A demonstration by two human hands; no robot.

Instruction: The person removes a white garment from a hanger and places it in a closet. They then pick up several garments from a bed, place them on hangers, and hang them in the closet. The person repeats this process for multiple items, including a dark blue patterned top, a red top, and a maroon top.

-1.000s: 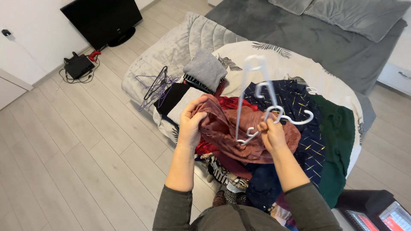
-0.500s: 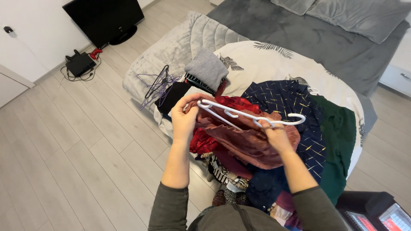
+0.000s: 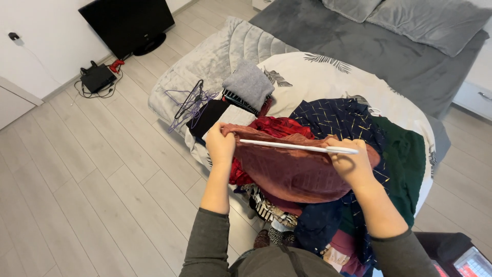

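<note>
We hold the white hanger (image 3: 300,147) edge-on, its long axis running flat from our left hand (image 3: 220,146) across to our right hand (image 3: 351,164). Our right fingers are closed around the hanger's near end and the reddish-brown garment (image 3: 292,172); our left fingers pinch the garment's far corner just beside the hanger's tip. The cloth hangs below both sets of fingers, stretched between them, above the clothes pile (image 3: 359,128).

The bed (image 3: 328,41) carries a leaf-print sheet (image 3: 318,77), a grey quilt (image 3: 205,61), piled clothes (image 3: 353,123), hangers (image 3: 187,105) and pillows (image 3: 430,18).
</note>
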